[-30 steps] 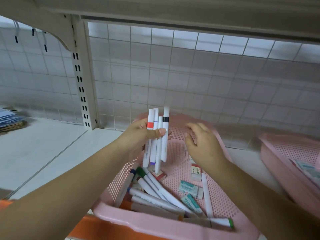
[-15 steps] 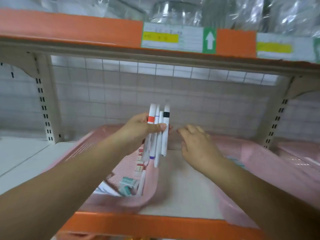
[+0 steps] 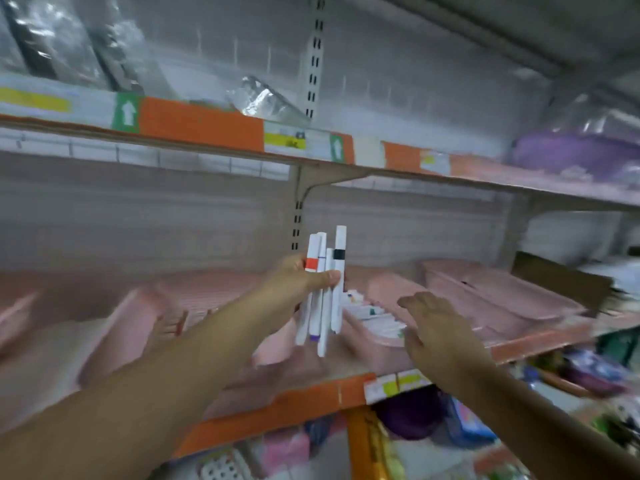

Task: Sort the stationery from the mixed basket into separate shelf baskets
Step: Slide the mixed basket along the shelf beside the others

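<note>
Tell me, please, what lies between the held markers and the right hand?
Head view: a pink basket of loose markers, between held markers and right hand.

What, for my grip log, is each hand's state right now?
Left hand: closed around a bunch of markers, held upright.
Right hand: open, fingers relaxed, holding nothing.

Open room between the upper shelf point(image 3: 201, 124) and the pink baskets point(image 3: 485, 289) on the lower shelf point(image 3: 277, 407) leaves a way in from the front edge. A slotted upright point(image 3: 296, 223) stands at the back, and a cardboard box point(image 3: 561, 282) sits toward the right end.
</note>
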A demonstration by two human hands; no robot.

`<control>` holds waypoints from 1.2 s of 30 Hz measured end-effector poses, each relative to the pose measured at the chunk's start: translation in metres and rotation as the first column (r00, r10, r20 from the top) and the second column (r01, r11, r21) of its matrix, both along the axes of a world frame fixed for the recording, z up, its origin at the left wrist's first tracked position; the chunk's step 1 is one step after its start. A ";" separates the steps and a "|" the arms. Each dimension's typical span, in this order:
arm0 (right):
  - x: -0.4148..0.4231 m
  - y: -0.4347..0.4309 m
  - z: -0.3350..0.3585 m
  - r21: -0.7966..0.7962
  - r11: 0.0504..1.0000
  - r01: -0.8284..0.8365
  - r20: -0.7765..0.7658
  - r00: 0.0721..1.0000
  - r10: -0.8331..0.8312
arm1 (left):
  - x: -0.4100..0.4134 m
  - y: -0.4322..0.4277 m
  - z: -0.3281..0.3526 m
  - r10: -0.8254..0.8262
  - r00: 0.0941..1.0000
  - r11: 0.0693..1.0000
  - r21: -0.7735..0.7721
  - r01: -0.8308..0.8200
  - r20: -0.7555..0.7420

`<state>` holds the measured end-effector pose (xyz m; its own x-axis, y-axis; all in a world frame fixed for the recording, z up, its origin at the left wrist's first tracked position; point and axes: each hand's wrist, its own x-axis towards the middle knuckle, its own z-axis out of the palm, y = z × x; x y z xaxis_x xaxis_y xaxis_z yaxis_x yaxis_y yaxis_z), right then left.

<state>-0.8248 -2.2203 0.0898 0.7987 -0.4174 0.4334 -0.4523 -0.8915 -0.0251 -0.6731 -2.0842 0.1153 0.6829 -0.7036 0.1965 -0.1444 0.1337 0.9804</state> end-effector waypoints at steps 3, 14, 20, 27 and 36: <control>-0.042 -0.050 -0.006 -0.002 1.000 0.021 0.083 0.996 -0.020 | -0.024 -0.048 -0.004 -0.037 0.999 0.999 0.016 0.037 0.002; -0.080 -0.148 -0.020 0.107 0.993 -0.053 0.194 0.981 0.031 | -0.023 -0.165 0.001 -0.003 0.978 0.994 0.103 -0.019 0.211; -0.017 -0.192 -0.013 0.075 0.993 -0.092 0.082 0.993 0.086 | 0.024 -0.202 -0.004 0.090 0.938 0.973 0.171 -0.154 0.334; 0.071 -0.227 -0.009 0.057 0.983 -0.176 -0.058 0.982 0.179 | 0.093 -0.227 -0.017 0.180 0.852 0.918 0.227 -0.325 0.491; 0.155 -0.251 -0.028 0.176 0.955 -0.238 -0.190 0.944 0.270 | 0.130 -0.244 -0.051 -0.117 0.649 0.713 0.519 -0.472 0.752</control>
